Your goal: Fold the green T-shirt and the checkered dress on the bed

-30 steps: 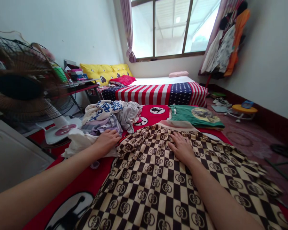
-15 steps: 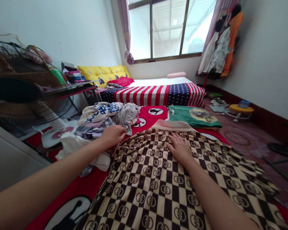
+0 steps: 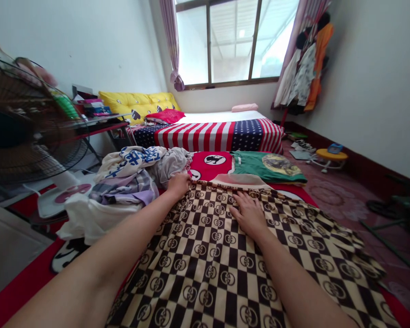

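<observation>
A brown-and-beige checkered garment with a repeating ring print lies spread over a red patterned cloth. At its far left corner, my left hand is closed with the fingertips pinching the fabric edge. Flat on the checkered fabric near its far edge rests my right hand, fingers spread. Just beyond that edge shows a pale beige piece of cloth. A green folded T-shirt with a round print lies farther back on the right.
Left of the garment is a heap of crumpled clothes. A fan stands at far left beside a cluttered desk. Behind is a bed with a flag-patterned cover. A yellow stool sits on the floor at right.
My left hand has moved forward and right, drawing the garment's far left corner outward and straightening its far edge. My right hand stays flat on the fabric. The view has shifted slightly.
</observation>
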The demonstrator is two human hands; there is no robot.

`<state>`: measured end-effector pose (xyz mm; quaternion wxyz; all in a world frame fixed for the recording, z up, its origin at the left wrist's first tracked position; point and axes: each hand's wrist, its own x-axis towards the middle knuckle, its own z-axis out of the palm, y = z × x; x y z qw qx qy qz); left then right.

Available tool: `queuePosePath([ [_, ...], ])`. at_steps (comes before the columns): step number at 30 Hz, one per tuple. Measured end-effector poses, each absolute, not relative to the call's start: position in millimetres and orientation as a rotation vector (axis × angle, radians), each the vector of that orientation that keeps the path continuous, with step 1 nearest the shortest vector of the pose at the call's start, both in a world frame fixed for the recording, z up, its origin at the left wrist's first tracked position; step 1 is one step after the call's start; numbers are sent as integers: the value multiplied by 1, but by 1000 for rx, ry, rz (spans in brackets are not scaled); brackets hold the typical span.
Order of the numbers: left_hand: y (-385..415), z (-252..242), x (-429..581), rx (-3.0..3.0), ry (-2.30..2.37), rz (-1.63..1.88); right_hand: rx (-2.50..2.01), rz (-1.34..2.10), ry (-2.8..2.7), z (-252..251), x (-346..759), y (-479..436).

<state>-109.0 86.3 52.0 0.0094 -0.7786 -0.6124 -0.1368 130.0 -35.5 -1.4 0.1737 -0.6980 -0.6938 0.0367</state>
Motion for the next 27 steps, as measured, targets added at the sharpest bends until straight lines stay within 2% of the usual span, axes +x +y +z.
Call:
queuePosePath([
  [10, 100, 59, -59, -2628, -1870, -370, -1987, 85, -1977, 2, 128, -37],
  [18, 104, 45, -34, -2570, -1748, -605, -1989, 85, -1979, 1, 129, -37],
  [24, 72, 66, -72, -2587, -1630, -560, -2000, 98, -1996, 0, 129, -36],
  [27, 49, 86, -110, -2541, -1685, -365, -2001, 90, -1995, -1, 129, -36],
])
